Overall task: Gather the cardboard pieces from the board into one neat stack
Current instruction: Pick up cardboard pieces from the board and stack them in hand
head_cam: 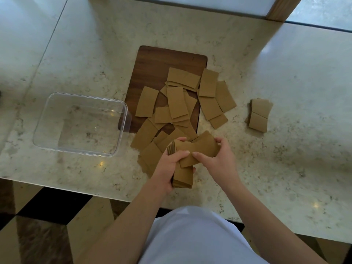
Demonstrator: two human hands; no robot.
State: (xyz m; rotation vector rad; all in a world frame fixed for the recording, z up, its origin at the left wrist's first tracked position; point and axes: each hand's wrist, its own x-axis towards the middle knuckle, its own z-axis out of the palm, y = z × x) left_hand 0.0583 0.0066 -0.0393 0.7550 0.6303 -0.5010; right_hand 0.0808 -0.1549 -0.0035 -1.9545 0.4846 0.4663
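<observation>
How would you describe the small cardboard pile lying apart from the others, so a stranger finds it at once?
Start at the dark wooden board in the middle of the marble counter. Go right, past the loose pieces spilling off it. The small pile lies alone on bare marble, touching nothing, far from the clear tub.

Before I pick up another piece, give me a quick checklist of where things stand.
1. Left hand grip on the brown cardboard bundle: ok, held.
2. Right hand steadying the top pieces: ok.
3. Bundle edges squared: not ok, top pieces sit crooked.
4. Dark wooden board cleared: not ok, loose cardboard pieces remain scattered.
5. Single stack: not ok, a small separate cardboard pile lies to the right.
6. Clear plastic container out of the way: ok.
</observation>
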